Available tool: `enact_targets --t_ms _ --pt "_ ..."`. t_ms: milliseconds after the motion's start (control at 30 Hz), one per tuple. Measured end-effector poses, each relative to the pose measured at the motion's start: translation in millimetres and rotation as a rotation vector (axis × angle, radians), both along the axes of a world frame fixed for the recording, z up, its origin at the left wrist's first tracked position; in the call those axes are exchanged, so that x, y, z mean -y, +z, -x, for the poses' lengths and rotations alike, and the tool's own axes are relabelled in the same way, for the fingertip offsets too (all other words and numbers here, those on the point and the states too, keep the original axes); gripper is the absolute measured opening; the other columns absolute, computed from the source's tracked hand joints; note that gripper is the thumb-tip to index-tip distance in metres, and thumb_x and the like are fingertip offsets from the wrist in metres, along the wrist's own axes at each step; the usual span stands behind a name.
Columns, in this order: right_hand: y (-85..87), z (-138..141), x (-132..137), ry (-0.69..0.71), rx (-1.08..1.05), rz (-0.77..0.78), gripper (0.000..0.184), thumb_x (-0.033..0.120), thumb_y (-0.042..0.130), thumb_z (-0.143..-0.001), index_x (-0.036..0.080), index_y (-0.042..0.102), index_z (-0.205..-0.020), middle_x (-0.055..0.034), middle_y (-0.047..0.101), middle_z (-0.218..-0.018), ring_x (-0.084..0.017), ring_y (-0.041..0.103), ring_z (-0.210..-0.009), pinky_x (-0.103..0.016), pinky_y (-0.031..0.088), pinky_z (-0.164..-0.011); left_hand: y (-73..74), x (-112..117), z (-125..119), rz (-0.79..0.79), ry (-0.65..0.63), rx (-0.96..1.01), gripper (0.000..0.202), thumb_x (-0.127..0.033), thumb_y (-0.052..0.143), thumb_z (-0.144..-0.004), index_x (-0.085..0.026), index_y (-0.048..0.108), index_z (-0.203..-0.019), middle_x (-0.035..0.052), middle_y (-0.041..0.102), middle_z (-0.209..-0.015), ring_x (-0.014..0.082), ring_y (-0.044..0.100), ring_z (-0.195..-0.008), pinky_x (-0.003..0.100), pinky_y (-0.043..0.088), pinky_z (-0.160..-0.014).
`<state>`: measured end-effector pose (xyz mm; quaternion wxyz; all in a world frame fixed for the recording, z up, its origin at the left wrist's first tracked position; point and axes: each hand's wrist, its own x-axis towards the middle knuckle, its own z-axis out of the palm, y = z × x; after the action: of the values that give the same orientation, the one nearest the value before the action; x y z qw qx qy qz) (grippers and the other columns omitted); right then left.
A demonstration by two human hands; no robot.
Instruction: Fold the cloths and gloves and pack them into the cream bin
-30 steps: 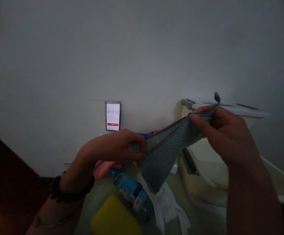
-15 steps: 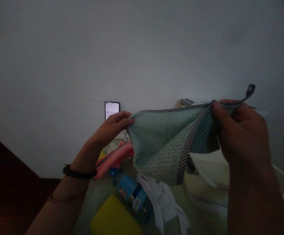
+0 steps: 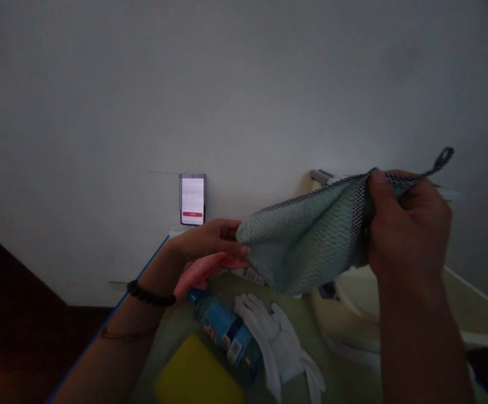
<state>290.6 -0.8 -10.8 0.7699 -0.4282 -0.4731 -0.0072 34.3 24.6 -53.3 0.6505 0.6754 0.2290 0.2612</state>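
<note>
A pale green textured cleaning cloth (image 3: 307, 241) with black-and-white checked edging hangs stretched between my hands above the table. My left hand (image 3: 214, 238) pinches its left corner between thumb and fingers. On the other side my right hand (image 3: 412, 224) grips the bunched right end, and the hanging loop pokes out past my knuckles. Behind and below my left hand lies a pink cloth (image 3: 199, 275), partly covered by the wrist. A plastic bottle (image 3: 227, 331) with a blue label rests on its side beneath the green cloth, beside white gloves (image 3: 277, 342).
A yellow block (image 3: 197, 376), perhaps a sponge, lies at the table's near edge. Against the wall leans a phone (image 3: 192, 199) with a lit screen. A cream-coloured container (image 3: 340, 320) stands at the right, partly behind my right forearm.
My left hand has moved down and slightly right with its corner of the cloth, so the cloth slants. My right hand keeps its grip nearly in place. The phone's screen looks different.
</note>
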Motion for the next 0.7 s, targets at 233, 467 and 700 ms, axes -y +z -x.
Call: enact_targets --t_ms 233,467,700 --pt "1.1 5.5 3.1 0.032 -0.005 -0.035 0.021 0.035 0.066 -0.074 0.015 0.062 -0.08 0.0018 0.058 -0.069 -0.011 0.053 -0.063 -0.028 0.041 -0.061 -2.0 -0.7 -10.2 0.191 0.279 0.27 0.033 -0.04 0.05 -0.088 -0.012 0.059 -0.103 0.0108 0.069 -0.095 0.0204 0.065 -0.083 0.034 0.05 -0.076" --pt "3.0 5.8 5.1 -0.065 0.025 -0.066 0.019 0.033 0.064 -0.076 0.015 0.059 -0.081 0.0021 0.055 -0.07 -0.011 0.051 -0.062 -0.028 0.04 -0.061 -4.7 -2.1 -6.4 0.223 0.235 0.34 0.036 -0.025 0.071 -0.073 -0.017 0.053 -0.103 0.0026 0.066 -0.087 0.0142 0.065 -0.07 0.029 0.053 -0.07" --pt "3.5 5.3 4.2 -0.061 -0.019 -0.104 0.015 0.032 0.062 -0.078 0.019 0.055 -0.077 0.0036 0.051 -0.068 -0.012 0.05 -0.062 -0.029 0.039 -0.061 -1.2 3.1 -7.0 -0.093 -0.054 -0.052 0.043 -0.01 0.075 -0.062 -0.018 0.063 -0.103 0.0056 0.068 -0.106 0.0193 0.064 -0.094 0.032 0.048 -0.086"
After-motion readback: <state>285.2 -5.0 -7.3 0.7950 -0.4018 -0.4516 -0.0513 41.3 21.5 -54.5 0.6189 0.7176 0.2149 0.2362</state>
